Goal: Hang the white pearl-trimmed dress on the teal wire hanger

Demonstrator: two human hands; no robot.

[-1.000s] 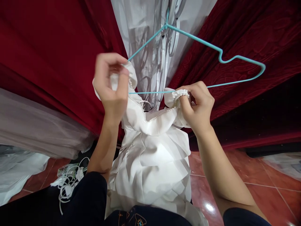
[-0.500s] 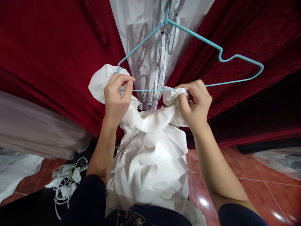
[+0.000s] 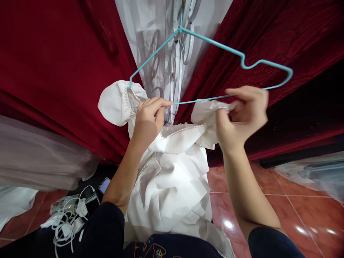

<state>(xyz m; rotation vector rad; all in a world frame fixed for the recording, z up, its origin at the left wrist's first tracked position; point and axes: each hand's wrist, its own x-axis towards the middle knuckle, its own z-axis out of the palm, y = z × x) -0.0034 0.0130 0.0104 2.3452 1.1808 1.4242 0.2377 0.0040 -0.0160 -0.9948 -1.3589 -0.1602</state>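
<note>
A white dress (image 3: 169, 179) with pearl beading along its neckline hangs in front of me from a turquoise hanger (image 3: 215, 42). Its puffed left-side sleeve (image 3: 114, 102) is looped over the hanger's left end. My left hand (image 3: 149, 120) is closed on the hanger's bottom bar, beside that sleeve. Slightly blurred, my right hand (image 3: 242, 116) grips the beaded edge of the other sleeve (image 3: 205, 111) between thumb and fingers, just below the bar. The hanger's notched right arm has no sleeve over it. The dress's lower part drops toward my body.
Dark red curtains (image 3: 53, 53) flank a white drape and white scrolled metalwork (image 3: 176, 71). Tangled white cables (image 3: 66, 224) and a phone (image 3: 104, 185) lie on a black surface at lower left. Reddish floor tiles (image 3: 242, 200) and pale fabric (image 3: 319, 175) are at right.
My left hand has moved right along the bottom bar, away from the looped sleeve. My right hand has moved right, drawing the other sleeve along. The hanger appears shifted left in view.
</note>
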